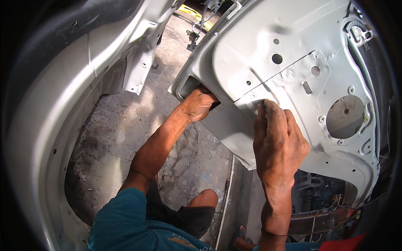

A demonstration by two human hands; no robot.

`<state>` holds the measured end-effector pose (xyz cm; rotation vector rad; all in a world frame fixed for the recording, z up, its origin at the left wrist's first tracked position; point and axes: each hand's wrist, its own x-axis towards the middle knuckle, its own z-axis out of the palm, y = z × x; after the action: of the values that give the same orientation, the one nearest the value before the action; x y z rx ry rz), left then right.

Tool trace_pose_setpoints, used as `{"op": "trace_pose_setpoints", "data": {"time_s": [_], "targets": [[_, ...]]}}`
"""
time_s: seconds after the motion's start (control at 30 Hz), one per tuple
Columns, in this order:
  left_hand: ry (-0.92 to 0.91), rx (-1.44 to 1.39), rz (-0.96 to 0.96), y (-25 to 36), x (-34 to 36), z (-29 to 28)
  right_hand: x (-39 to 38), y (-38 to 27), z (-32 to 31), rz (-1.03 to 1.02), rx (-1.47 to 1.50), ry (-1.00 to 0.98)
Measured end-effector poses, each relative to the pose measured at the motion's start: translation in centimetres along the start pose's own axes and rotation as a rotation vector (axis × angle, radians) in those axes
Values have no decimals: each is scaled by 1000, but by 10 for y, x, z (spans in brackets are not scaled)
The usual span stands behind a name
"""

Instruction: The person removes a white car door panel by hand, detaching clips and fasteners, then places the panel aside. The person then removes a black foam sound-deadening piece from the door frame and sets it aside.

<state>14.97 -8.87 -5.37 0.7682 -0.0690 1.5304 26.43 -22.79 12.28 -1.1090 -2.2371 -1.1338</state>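
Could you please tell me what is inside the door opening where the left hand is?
The left hand reaches into the opening of the grey door; a shadowed grey surface shows beside it. The ends of its fingers, and anything they may touch, are hidden inside.

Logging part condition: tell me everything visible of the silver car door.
The silver car door looks like painted, stamped metal, its inner side bare of trim. It has several small holes, a large round opening at right and a roughly four-sided opening near the left edge. A thin dark line crosses it diagonally. It sits slanted in view. The left hand reaches into the four-sided opening; the right hand has fingertips at the panel, contact unclear.
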Motion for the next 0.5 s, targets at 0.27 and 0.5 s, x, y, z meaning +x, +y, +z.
{"op": "trace_pose_setpoints", "data": {"time_s": [0.27,0.5], "targets": [[-18,-22,-14,1,-1,3,5,6,1,-58,71,29],[-18,-24,-13,-3,1,-4,-3,14,7,-103,58,115]]}}
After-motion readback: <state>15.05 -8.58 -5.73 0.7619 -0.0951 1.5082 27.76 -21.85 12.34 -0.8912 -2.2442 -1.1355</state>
